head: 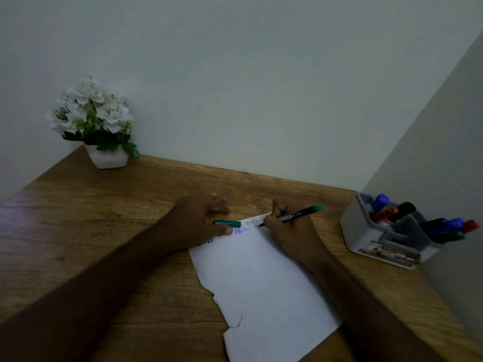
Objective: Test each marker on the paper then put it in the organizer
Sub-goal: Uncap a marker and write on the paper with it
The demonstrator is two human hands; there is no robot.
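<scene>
I see my right hand (286,226) just right of the frame's middle, fingers curled around a green marker (292,216) in a writing grip, its tip down on the top edge of the paper (261,283). The marker's long axis runs from the tip at lower left up to its green tail end at upper right, so the tail already points roughly toward the organizer (366,231) at the right edge of the frame. My left hand (198,220) lies flat with fingers spread on the paper's upper left corner, pinning it to the table (104,218); the marker's green cap (227,223) lies just beside its thumb, and I cannot tell whether the fingers touch it. Rows of test letters, one of them blue, sit between the two hands. The organizer holds several markers (444,228) and stands well apart from the paper, nearer my right hand than my left. I judge the test stroke under way; next comes the cap, which lies to the left of the tip, away from the organizer.
</scene>
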